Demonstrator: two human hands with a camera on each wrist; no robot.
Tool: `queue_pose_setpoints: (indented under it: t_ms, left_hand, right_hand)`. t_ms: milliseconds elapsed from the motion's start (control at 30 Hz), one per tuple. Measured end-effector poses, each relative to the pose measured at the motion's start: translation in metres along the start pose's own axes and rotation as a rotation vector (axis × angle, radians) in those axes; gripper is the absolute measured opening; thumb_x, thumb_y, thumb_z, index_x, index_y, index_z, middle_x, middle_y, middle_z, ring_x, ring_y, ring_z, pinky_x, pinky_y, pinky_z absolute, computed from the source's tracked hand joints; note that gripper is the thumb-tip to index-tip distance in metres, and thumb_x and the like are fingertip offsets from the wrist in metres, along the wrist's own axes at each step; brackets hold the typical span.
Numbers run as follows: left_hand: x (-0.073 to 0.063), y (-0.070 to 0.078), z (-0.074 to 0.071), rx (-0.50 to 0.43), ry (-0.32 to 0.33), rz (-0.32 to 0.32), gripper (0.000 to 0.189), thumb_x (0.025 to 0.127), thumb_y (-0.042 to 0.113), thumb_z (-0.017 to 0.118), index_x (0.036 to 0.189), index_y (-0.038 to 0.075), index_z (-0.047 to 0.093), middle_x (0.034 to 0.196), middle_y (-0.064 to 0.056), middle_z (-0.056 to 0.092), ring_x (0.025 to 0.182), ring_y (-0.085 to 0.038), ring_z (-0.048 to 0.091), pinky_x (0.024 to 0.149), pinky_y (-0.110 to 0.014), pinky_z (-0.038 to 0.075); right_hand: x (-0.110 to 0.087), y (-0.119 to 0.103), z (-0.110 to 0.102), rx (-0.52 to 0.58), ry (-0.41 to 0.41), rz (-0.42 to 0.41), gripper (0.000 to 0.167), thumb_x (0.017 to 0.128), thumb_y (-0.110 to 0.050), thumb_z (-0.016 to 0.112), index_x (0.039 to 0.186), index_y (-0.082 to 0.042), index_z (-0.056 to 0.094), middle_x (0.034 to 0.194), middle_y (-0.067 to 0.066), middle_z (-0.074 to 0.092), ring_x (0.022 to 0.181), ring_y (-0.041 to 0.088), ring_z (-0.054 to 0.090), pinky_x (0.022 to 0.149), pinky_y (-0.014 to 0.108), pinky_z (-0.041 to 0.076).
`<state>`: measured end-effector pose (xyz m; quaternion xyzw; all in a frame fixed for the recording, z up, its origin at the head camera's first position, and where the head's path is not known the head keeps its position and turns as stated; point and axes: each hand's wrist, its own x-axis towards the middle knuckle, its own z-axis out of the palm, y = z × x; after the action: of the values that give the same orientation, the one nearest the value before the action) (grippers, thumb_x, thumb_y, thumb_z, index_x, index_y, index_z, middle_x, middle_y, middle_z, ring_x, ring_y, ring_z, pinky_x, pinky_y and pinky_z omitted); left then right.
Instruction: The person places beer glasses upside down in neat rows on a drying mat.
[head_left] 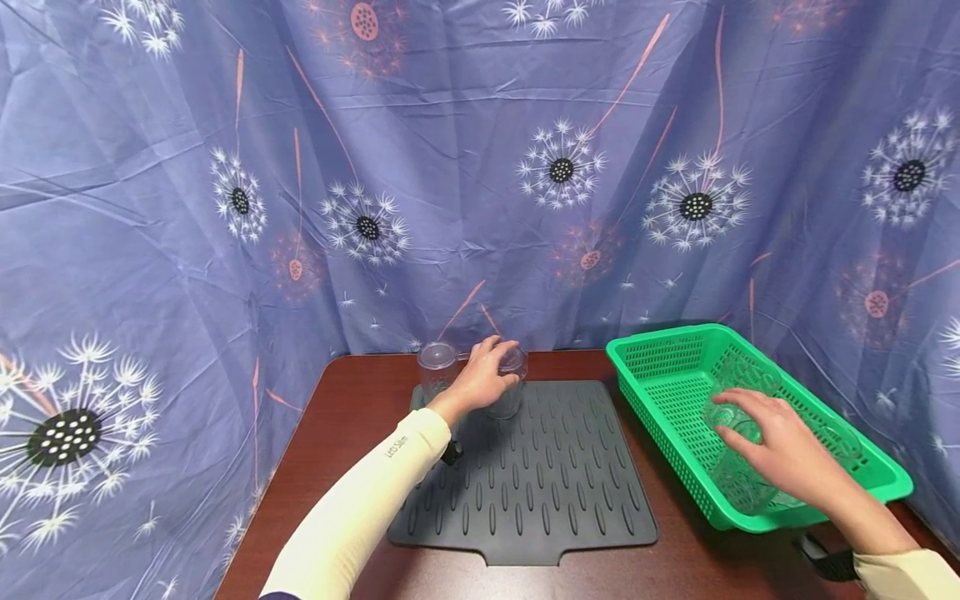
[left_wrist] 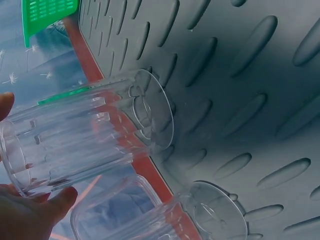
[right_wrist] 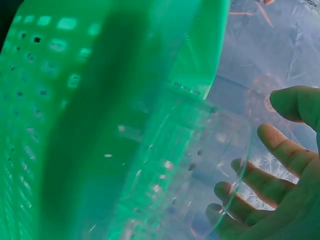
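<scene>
gripping a cup by its upper end, the left hand is at the mat's far left. the right hand, loosely spread, hovers over cups in the basket. all look light, stiff, slick; best held round the wall.

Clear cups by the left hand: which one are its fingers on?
The cup nearer the green basket, right of its neighbour: this clear cup has the left hand's fingers and thumb around its upper end; the neighbour has none.
</scene>
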<state>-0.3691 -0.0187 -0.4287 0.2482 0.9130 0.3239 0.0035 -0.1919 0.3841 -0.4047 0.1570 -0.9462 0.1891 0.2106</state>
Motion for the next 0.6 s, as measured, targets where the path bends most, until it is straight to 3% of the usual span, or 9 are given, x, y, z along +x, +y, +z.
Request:
queue_pose_setpoints:
  t_ms: [300, 600]
  left_hand:
    - [-0.003, 0.001, 0.002, -0.014, 0.014, 0.012, 0.060, 0.098, 0.028, 0.066, 0.153, 0.026, 0.042, 0.166, -0.012, 0.021, 0.155, -0.031, 0.015, 0.116, -0.054, 0.034]
    - [-0.005, 0.001, 0.003, 0.006, 0.043, 0.032, 0.062, 0.096, 0.021, 0.068, 0.153, 0.025, 0.043, 0.166, -0.011, 0.022, 0.155, -0.032, 0.016, 0.115, -0.054, 0.035]
  right_hand:
    - [-0.012, 0.014, 0.007, -0.021, 0.004, -0.015, 0.038, 0.088, -0.013, 0.076, 0.123, -0.009, 0.064, 0.126, 0.022, 0.062, 0.113, 0.047, 0.053, 0.090, 0.059, 0.035]
    - [-0.018, 0.016, 0.008, -0.024, -0.087, 0.027, 0.041, 0.090, -0.022, 0.076, 0.127, -0.010, 0.062, 0.129, 0.024, 0.060, 0.117, 0.050, 0.050, 0.089, 0.062, 0.037]
